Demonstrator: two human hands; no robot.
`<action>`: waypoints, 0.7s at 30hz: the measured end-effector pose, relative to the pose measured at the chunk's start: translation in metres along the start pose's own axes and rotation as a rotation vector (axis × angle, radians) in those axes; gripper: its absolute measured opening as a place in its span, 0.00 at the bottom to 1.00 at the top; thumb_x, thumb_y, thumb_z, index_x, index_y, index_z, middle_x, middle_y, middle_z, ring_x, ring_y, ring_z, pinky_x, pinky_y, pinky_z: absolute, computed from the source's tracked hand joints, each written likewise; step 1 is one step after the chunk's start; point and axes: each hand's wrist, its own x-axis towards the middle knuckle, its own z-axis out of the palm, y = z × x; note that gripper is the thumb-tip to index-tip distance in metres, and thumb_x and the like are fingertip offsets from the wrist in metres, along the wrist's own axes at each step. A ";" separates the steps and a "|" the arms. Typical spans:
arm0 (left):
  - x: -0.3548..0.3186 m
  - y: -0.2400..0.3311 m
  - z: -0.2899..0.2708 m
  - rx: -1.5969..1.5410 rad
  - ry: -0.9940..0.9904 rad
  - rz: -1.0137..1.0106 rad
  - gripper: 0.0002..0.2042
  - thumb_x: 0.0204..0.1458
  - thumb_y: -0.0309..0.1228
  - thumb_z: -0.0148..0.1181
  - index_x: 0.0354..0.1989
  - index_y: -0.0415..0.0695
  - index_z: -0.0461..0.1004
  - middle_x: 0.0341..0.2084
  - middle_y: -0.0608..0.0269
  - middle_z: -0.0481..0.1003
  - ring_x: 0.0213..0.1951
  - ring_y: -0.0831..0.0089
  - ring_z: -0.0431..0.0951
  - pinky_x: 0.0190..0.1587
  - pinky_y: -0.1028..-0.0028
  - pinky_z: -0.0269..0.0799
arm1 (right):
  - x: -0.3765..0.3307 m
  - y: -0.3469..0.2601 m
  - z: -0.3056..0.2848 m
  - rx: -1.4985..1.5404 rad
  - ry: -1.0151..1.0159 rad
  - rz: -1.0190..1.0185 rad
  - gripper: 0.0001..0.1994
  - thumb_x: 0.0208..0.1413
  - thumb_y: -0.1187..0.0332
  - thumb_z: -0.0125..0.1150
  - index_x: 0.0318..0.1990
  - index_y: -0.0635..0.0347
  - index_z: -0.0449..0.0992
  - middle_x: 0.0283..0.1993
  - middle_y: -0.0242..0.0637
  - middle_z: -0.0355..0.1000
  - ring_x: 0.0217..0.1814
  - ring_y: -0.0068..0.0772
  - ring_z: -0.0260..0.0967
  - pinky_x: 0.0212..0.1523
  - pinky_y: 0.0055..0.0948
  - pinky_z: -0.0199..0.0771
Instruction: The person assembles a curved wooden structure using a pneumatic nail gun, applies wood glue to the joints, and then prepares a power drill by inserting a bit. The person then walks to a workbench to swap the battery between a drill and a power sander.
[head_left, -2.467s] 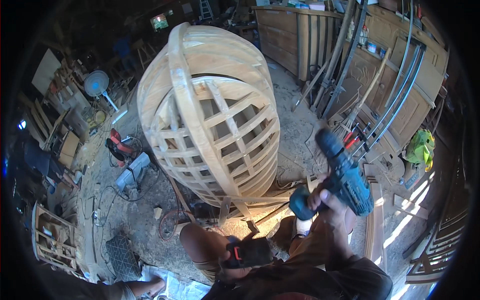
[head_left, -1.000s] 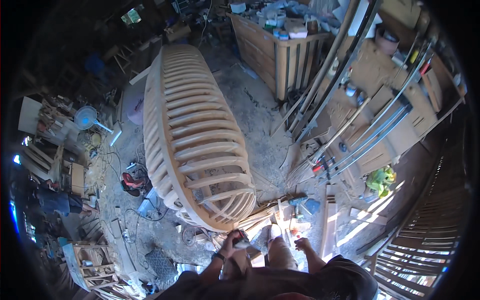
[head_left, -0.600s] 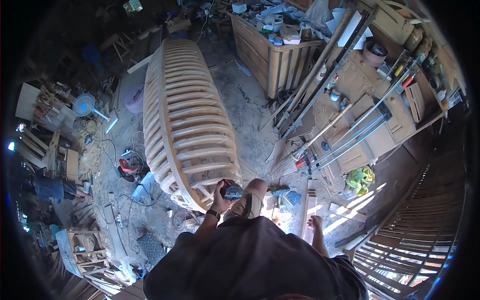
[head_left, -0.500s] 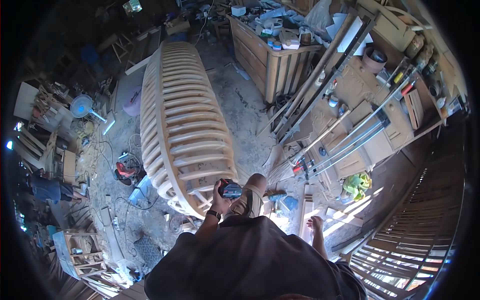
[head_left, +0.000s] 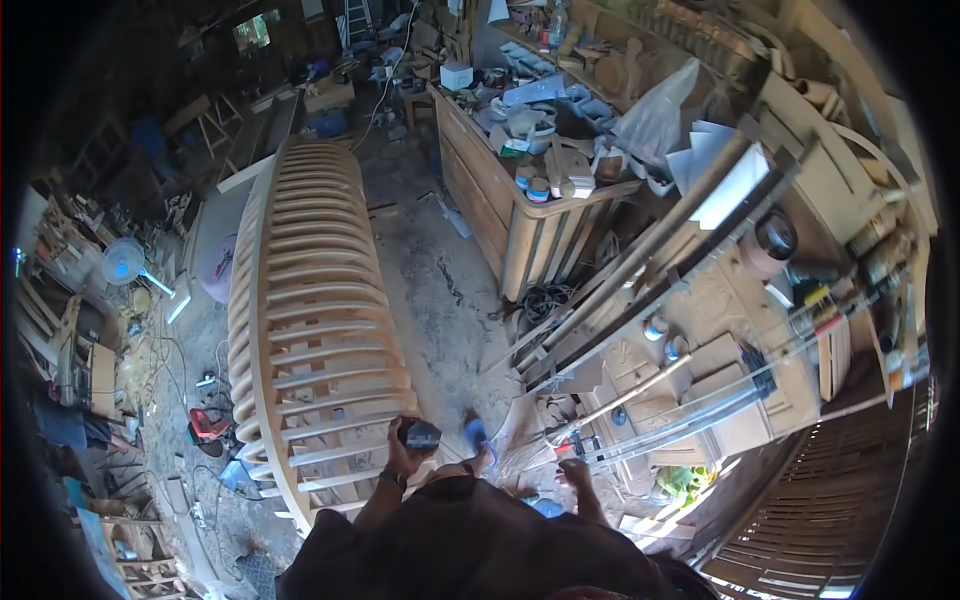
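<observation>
My left hand [head_left: 402,457], with a dark band on the wrist, is closed around a dark cordless power tool [head_left: 420,433]. A block like a battery pack faces up, and the rest of the tool is hidden. Just beyond lies the near end of a long pale wooden frame [head_left: 325,340] with many curved ribs. My right hand [head_left: 575,474] hangs free on the other side of my body, slightly blurred. Its fingers look loosely bent and apart, with nothing seen in them. Below it in the picture is a blue item [head_left: 547,508] on the floor.
A wooden cabinet [head_left: 470,190] piled with clutter stands ahead. Long poles and bars [head_left: 640,265] lean over a dusty workbench [head_left: 700,310] at right. A standing fan [head_left: 124,262], a red tool [head_left: 208,426] and cables lie left, near another person [head_left: 65,420]. My foot wears blue footwear [head_left: 476,434].
My view has tilted up and shifted, so the ribbed frame sits lower and farther left. One foot has come forward. My left hand still holds the tool; the right hand has swung forward.
</observation>
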 end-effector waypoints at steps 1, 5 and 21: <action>0.016 0.014 0.018 0.011 0.001 -0.018 0.23 0.54 0.61 0.47 0.44 0.57 0.73 0.41 0.61 0.77 0.45 0.57 0.78 0.44 0.49 0.74 | 0.036 0.017 -0.009 -0.341 -0.023 -0.290 0.12 0.56 0.60 0.60 0.34 0.61 0.80 0.31 0.38 0.79 0.27 0.32 0.78 0.31 0.32 0.79; 0.089 0.088 0.081 0.126 -0.101 0.021 0.25 0.52 0.60 0.52 0.49 0.56 0.72 0.45 0.60 0.76 0.49 0.57 0.76 0.48 0.48 0.71 | 0.153 0.008 -0.039 -0.170 0.188 -0.404 0.08 0.58 0.67 0.62 0.33 0.62 0.78 0.28 0.38 0.76 0.22 0.37 0.75 0.25 0.38 0.78; 0.258 0.238 0.190 -0.096 0.003 0.253 0.26 0.51 0.51 0.60 0.53 0.47 0.71 0.45 0.57 0.76 0.47 0.58 0.77 0.52 0.52 0.72 | 0.520 -0.375 0.048 0.227 -0.237 -0.088 0.16 0.54 0.64 0.64 0.45 0.67 0.77 0.33 0.41 0.78 0.29 0.31 0.77 0.30 0.29 0.78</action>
